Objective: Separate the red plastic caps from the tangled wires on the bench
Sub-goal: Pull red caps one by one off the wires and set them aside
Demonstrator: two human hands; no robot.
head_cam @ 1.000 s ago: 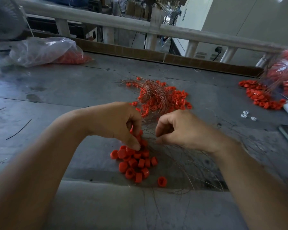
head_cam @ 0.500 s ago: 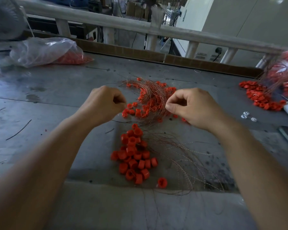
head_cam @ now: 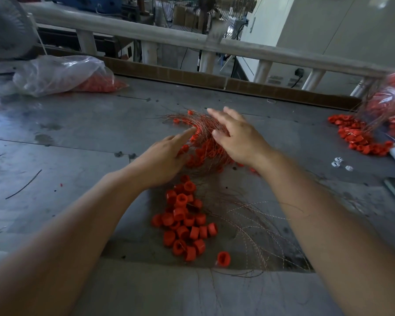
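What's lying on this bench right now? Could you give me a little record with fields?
Bench: grey metal top
Tangle: thin wires with red caps caught in them
Left hand: open, index finger pointing into the tangle
Right hand: open, fingers spread over the tangle
Loose caps: pile nearer the person
Loose wires: right of that pile
Far left: clear bag holding red caps

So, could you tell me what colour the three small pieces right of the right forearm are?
The small pieces are white, clearest in the head view.
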